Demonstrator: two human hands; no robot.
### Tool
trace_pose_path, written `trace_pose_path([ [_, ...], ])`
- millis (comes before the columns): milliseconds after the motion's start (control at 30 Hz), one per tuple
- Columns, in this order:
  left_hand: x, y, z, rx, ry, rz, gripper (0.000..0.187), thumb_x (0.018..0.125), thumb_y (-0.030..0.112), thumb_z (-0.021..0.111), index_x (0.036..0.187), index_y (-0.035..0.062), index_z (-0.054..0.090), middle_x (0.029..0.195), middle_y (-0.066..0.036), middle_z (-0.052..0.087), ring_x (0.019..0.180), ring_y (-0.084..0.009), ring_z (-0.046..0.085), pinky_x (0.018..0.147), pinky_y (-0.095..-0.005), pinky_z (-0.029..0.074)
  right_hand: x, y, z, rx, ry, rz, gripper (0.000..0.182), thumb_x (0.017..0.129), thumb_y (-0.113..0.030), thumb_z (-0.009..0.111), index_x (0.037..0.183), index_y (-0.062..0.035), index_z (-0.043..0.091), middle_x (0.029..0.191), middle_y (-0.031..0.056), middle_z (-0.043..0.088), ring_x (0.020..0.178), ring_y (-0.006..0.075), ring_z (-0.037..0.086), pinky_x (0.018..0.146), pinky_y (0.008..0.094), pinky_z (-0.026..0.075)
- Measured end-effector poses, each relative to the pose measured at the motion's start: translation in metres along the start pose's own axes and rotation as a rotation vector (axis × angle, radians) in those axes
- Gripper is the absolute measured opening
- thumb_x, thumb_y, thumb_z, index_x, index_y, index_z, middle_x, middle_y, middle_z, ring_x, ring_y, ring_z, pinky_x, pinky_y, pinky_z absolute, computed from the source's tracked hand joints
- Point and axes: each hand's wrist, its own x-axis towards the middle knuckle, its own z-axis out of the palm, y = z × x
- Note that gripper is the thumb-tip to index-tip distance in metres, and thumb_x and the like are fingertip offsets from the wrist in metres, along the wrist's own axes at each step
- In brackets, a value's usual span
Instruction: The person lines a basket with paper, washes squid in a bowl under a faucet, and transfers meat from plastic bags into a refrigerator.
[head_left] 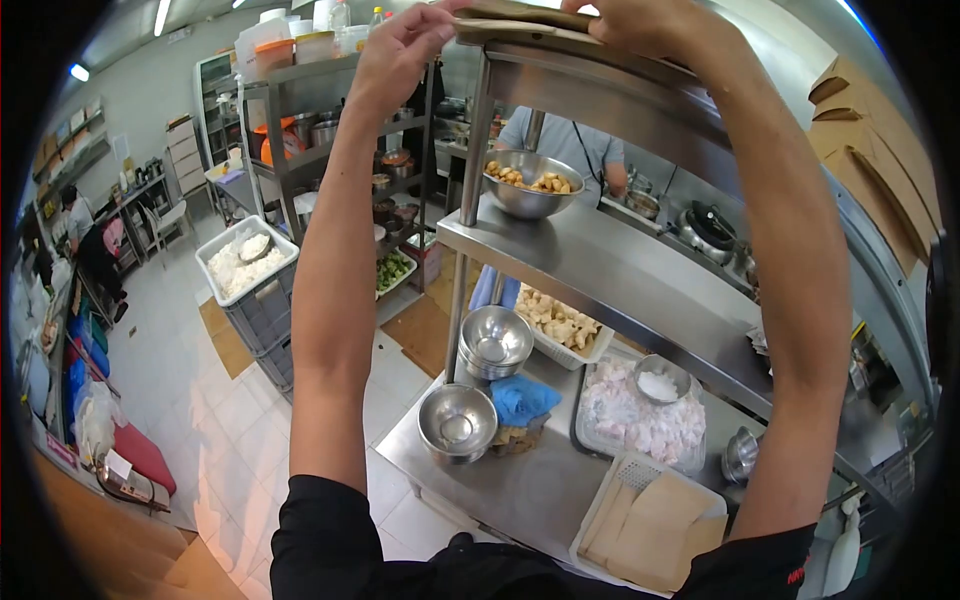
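Both arms reach up to flat brown cardboard pieces (530, 28) on the top shelf of a steel rack. My left hand (405, 50) closes its thumb and fingers at the left end of the pieces. Further right, my right hand (650, 25) grips the same cardboard, its fingers partly cut off by the top of the view. Below, on the middle shelf (600, 245), sits a steel bowl (535, 200) of golden-brown fried chunks.
The steel counter (500, 495) carries steel bowls (457, 420), a blue cloth (525, 400), a tray of floured pale pieces (640, 415) and a white basket (585, 490) of brown paper. Left stand stacked crates (262, 310). One person (590, 150) stands behind the rack, another (85, 230) far left.
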Motion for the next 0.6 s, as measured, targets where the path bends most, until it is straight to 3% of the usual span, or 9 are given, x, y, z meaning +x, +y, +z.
trace_pose_path([
  [67,-0.004,0.005,-0.012,0.202,0.188,-0.139,0.019,0.091,0.017,0.055,0.101,0.0019,0.061,0.111,-0.008,0.060,0.102,-0.0166,0.058,0.094,-0.0291,0.045,0.010,0.004,0.002,-0.106,-0.101,0.075,0.021,0.071,-0.007,0.056,0.087,-0.0082,0.070,0.090,0.0164,0.067,0.084,0.0316,0.063,0.074,0.0405,0.049],
  [100,-0.003,0.002,-0.020,0.017,0.304,0.006,0.020,0.091,0.016,0.056,0.102,0.0002,0.060,0.103,-0.008,0.060,0.092,-0.0156,0.060,0.088,-0.0295,0.050,0.012,0.007,0.003,-0.103,-0.103,0.077,0.021,0.071,-0.007,0.056,0.087,-0.0082,0.070,0.090,0.0164,0.067,0.084,0.0316,0.063,0.074,0.0405,0.049],
  [167,-0.008,0.005,-0.043,-0.058,0.616,0.088,0.018,0.089,0.012,0.059,0.099,-0.0026,0.059,0.097,-0.009,0.061,0.087,-0.0151,0.060,0.084,-0.0300,0.054,0.011,0.013,0.002,-0.028,-0.140,0.041,0.019,0.070,-0.007,0.056,0.083,-0.0077,0.069,0.088,0.0165,0.066,0.082,0.0319,0.062,0.070,0.0407,0.048],
  [233,-0.010,0.032,-0.054,0.031,0.848,0.172,0.015,0.087,0.007,0.061,0.096,-0.0038,0.060,0.092,-0.009,0.062,0.083,-0.0150,0.060,0.076,-0.0287,0.054,0.008,0.008,-0.005,0.008,-0.172,0.050,0.019,0.070,-0.008,0.056,0.083,-0.0082,0.069,0.087,0.0164,0.066,0.081,0.0317,0.062,0.069,0.0408,0.048],
  [367,-0.014,0.094,-0.080,0.651,1.147,0.498,0.014,0.084,0.008,0.063,0.091,-0.0042,0.061,0.085,-0.010,0.064,0.077,-0.0147,0.060,0.070,-0.0255,0.049,0.012,-0.004,-0.010,-0.044,-0.201,0.166,0.020,0.072,-0.009,0.055,0.087,-0.0095,0.069,0.090,0.0155,0.067,0.082,0.0296,0.063,0.069,0.0406,0.048],
  [467,-0.022,0.130,-0.104,0.570,1.215,0.598,0.012,0.082,0.003,0.056,0.086,-0.0083,0.057,0.085,-0.013,0.064,0.075,-0.0193,0.061,0.071,-0.0294,0.050,-0.008,-0.019,-0.033,0.046,-0.254,0.197,0.023,0.074,-0.009,0.055,0.091,-0.0104,0.069,0.094,0.0148,0.066,0.086,0.0278,0.063,0.072,0.0403,0.049],
  [533,-0.034,0.142,-0.144,0.947,1.221,0.732,0.011,0.082,0.000,0.054,0.085,-0.0095,0.053,0.081,-0.015,0.061,0.069,-0.0183,0.060,0.064,-0.0274,0.050,-0.003,-0.007,-0.021,-0.027,-0.259,0.121,0.023,0.076,-0.012,0.054,0.095,-0.0104,0.069,0.098,0.0143,0.066,0.091,0.0274,0.063,0.075,0.0398,0.049],
  [600,-0.047,0.168,-0.164,0.925,1.226,0.694,0.011,0.082,0.001,0.055,0.085,-0.0096,0.055,0.083,-0.015,0.062,0.070,-0.0187,0.061,0.065,-0.0273,0.050,-0.008,-0.005,-0.017,0.056,-0.215,0.114,0.024,0.078,-0.016,0.054,0.096,-0.0103,0.068,0.097,0.0148,0.066,0.092,0.0283,0.062,0.076,0.0404,0.048],
])
